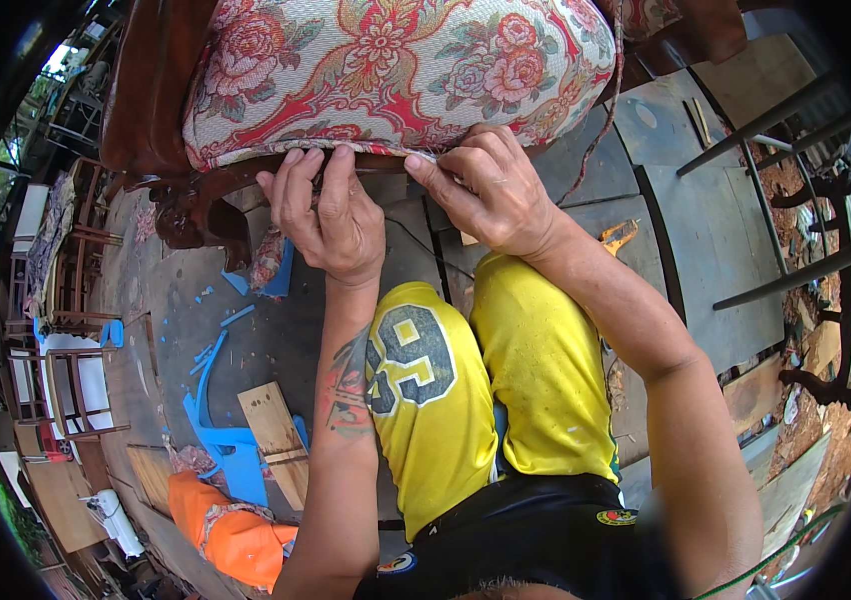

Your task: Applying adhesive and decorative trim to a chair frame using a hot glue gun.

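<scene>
A chair seat covered in floral upholstery fabric [376, 75], with red and pink roses on cream, fills the top of the view. Its folded front edge runs along a dark carved wooden frame [196, 215]. At the middle of that edge, the fingertips of my left hand [341, 225] press on the fabric fold; its thumb is hidden. Further right along the same edge, my right hand [496, 195] pinches the fabric between thumb and curled fingers. The underside of the fold cannot be seen.
A yellow-handled tool [619, 236] lies right of my knees. Blue foam scraps [236, 455], a wooden board [276, 440] and an orange cloth [231, 530] are on the floor at left. A twisted cord [596, 130] hangs by the seat. Chair frames [76, 390] stand far left, metal legs [796, 270] right.
</scene>
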Demonstrator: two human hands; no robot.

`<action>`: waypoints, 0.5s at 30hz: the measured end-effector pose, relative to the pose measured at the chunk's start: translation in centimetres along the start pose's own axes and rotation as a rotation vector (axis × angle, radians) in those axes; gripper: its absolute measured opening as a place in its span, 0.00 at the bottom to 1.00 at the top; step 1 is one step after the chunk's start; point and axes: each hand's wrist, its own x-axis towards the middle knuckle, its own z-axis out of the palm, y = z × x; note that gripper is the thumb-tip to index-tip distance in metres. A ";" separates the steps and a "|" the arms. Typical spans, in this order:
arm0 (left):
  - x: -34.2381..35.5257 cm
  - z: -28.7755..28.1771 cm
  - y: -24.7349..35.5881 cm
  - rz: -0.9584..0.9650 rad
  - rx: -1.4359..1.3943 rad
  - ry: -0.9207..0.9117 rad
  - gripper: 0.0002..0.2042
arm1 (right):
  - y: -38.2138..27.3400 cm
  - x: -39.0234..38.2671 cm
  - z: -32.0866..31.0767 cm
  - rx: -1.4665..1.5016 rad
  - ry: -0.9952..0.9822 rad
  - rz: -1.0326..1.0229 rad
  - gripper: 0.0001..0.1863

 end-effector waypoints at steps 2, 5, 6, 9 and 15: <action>0.0 0.0 0.0 -0.005 0.005 0.000 0.08 | 0.0 0.0 0.1 -0.025 -0.009 0.002 0.26; 0.0 0.0 0.0 -0.005 0.012 -0.004 0.08 | -0.1 -0.1 0.4 -0.050 0.001 0.009 0.26; 0.0 0.0 0.0 -0.005 0.012 -0.004 0.08 | -0.1 -0.1 0.4 -0.050 0.001 0.009 0.26; -0.1 0.0 -0.1 -0.002 0.015 -0.006 0.08 | -0.2 -0.1 0.6 -0.051 0.001 0.024 0.26; -0.1 0.0 -0.1 0.008 0.026 -0.009 0.09 | -0.3 -0.1 0.4 -0.054 -0.020 0.043 0.26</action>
